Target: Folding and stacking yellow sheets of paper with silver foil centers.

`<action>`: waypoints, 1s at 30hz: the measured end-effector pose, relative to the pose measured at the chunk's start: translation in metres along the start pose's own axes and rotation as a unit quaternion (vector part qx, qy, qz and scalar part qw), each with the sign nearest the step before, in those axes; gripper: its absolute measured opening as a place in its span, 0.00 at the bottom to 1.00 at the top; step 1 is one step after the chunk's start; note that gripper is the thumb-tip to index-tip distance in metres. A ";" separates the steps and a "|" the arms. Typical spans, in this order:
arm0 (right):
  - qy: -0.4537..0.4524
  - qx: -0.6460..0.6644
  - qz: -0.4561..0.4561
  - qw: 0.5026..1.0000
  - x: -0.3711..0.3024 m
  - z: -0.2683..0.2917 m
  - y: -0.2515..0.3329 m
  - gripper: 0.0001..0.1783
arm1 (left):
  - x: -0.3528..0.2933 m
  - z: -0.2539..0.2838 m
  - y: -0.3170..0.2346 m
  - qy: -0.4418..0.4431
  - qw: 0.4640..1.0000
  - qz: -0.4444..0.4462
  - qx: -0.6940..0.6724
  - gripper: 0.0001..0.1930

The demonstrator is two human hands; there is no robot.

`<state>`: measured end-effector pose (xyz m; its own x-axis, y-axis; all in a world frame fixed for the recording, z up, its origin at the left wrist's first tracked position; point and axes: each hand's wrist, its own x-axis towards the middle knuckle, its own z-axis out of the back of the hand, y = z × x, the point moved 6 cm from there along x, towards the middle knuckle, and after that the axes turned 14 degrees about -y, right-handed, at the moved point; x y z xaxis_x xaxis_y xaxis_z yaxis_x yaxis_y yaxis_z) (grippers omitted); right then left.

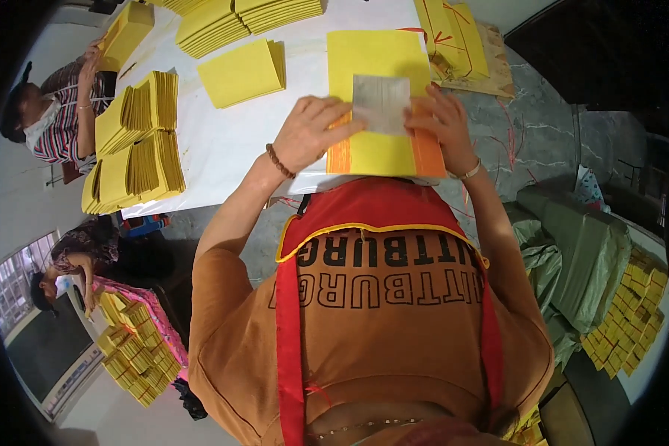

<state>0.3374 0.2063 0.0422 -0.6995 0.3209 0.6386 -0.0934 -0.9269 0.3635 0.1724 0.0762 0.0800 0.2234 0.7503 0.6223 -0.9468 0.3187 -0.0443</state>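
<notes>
A yellow sheet of paper (pixel 379 56) lies at the near edge of the white table, with orange strips (pixel 427 152) at its lower corners. On its middle rests a grey rectangular piece (pixel 381 104), perhaps paper or foil. My left hand (pixel 314 130) reaches across the sheet's left edge, fingers stretched out, thumb by the grey piece's left side. Across from it, my right hand (pixel 444 126) has its fingers spread at the piece's right side, slightly blurred. Both hands are open and seem to press on the paper rather than grip it.
Folded yellow paper (pixel 244 73) and fanned yellow stacks (pixel 137 141) lie on the white table (pixel 212 141). A tied yellow bundle (pixel 459 41) sits at the far right. One person (pixel 63 111) works at the left side, another (pixel 82 260) behind. Green-wrapped bales (pixel 572 245) stand right.
</notes>
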 end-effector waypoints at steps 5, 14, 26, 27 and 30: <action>0.104 0.114 -0.068 0.986 -0.010 -0.004 0.014 0.13 | -0.025 -0.011 0.004 0.009 0.972 0.142 -0.185 0.12; 0.025 0.249 -0.431 0.867 -0.017 -0.029 -0.020 0.16 | -0.019 -0.042 0.040 -0.005 0.872 0.454 -0.183 0.14; -0.034 0.185 -0.449 0.873 0.002 -0.033 -0.029 0.30 | -0.032 -0.075 0.065 -0.010 0.749 0.587 -0.306 0.14; -0.053 0.175 -0.446 0.876 0.000 -0.033 -0.033 0.29 | -0.032 -0.076 0.066 -0.009 0.750 0.586 -0.306 0.14; -0.082 0.164 -0.438 0.880 -0.002 -0.035 -0.037 0.29 | -0.032 -0.078 0.066 -0.012 0.739 0.590 -0.326 0.16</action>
<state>0.3171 0.2328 0.0037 -0.3473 0.9328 0.0961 -0.3175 -0.2135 0.9239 0.1206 0.1191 -0.0040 -0.6803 0.7202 -0.1357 -0.1655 -0.3313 -0.9289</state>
